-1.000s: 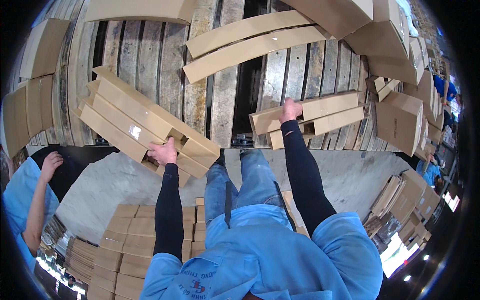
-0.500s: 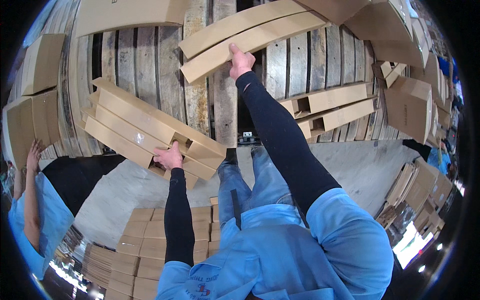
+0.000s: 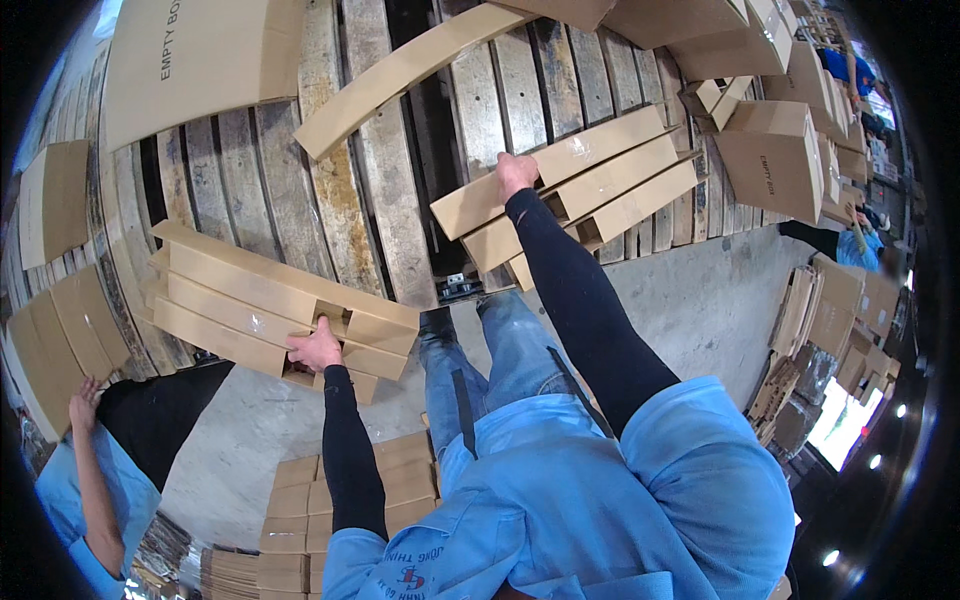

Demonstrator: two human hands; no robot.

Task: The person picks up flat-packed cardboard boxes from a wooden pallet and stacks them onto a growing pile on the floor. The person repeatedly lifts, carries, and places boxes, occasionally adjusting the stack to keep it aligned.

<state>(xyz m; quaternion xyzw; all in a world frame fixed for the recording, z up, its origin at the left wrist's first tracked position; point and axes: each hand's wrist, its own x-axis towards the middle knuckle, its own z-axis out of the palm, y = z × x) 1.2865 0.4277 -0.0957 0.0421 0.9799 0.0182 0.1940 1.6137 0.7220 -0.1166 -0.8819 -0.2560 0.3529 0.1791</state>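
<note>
Several long, narrow brown cardboard boxes (image 3: 235, 318) lie side by side at the left front edge of the wooden pallet, some with cut-out openings. My left hand (image 3: 315, 347) grips this group at its openings, fingers bent into them. On the right, my right hand (image 3: 516, 175) is closed on the left part of another narrow cardboard box (image 3: 590, 152). That box lies alongside two similar narrow boxes (image 3: 620, 178), which are nearer to me and show square openings partly covered by my forearm. Farther back, a single narrow cardboard box (image 3: 400, 75) rests slantwise across the slats.
The slatted wooden pallet (image 3: 370, 150) spans the space before me. A large carton (image 3: 200, 70) stands far left, more cartons (image 3: 765, 150) far right. A co-worker's hand (image 3: 85, 400) touches a carton (image 3: 70, 345) at left. Stacked cartons (image 3: 290, 500) stand behind me on the left.
My right hand has brought one narrow box from the far pair toward me, beside the two on the right. My left hand stays on its group. The view has shifted somewhat.
</note>
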